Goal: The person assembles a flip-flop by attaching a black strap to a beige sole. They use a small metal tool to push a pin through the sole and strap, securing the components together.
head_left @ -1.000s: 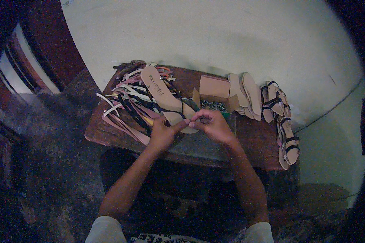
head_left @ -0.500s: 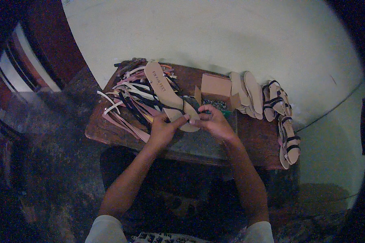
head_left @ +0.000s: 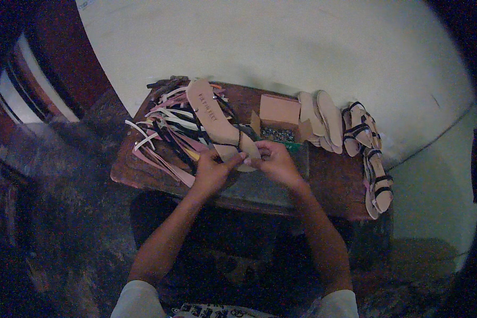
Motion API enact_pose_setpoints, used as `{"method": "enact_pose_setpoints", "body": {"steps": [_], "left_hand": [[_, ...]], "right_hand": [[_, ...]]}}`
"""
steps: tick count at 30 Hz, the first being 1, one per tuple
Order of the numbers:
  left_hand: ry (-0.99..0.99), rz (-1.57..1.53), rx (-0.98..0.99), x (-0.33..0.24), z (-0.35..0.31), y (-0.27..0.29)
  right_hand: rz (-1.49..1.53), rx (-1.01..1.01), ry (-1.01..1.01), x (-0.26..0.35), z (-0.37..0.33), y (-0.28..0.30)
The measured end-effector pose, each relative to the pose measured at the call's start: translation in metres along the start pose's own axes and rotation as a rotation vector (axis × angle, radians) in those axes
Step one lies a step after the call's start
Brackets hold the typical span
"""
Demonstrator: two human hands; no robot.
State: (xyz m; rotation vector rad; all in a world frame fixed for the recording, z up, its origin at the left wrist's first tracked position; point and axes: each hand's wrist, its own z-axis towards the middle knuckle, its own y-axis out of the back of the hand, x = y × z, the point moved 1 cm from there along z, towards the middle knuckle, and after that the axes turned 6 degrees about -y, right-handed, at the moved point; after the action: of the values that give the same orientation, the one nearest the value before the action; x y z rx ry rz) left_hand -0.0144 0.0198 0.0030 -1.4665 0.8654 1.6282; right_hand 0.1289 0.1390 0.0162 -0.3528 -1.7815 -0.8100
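A tan sandal sole [head_left: 214,116] with printing on its heel end slants over the table, toe end toward me. A thin black strap [head_left: 227,144] crosses its front part. My left hand [head_left: 214,170] grips the toe part from the left, thumb on top. My right hand [head_left: 275,163] is closed on the toe part's right edge near the strap, fingers bent. Both thumbs nearly meet over the toe. Whether the right fingers pinch the strap or only the sole is too small to tell.
Loose white, black and pink straps [head_left: 167,124] are heaped on the wooden table's [head_left: 334,183] left side. Behind my right hand an open cardboard box [head_left: 280,108] holds small metal pieces [head_left: 278,134]. Tan soles [head_left: 328,121] and black-strapped sandals [head_left: 379,183] lie at right, near the wall [head_left: 281,42].
My right hand's fingers have curled in lower against the toe part, uncovering more of the box. The left hand keeps its grip, and the sandal stays nearly in place.
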Motion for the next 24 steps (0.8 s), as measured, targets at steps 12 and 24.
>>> {"method": "enact_pose_setpoints", "body": {"steps": [12,24], "left_hand": [[0.013,0.043,-0.005,-0.001,0.0,-0.002],[0.002,0.04,-0.047,0.019,0.003,-0.003]], "right_hand": [[-0.013,-0.133,0.099,-0.026,0.014,-0.008],[-0.082,-0.192,0.047,-0.03,0.013,-0.019]]}}
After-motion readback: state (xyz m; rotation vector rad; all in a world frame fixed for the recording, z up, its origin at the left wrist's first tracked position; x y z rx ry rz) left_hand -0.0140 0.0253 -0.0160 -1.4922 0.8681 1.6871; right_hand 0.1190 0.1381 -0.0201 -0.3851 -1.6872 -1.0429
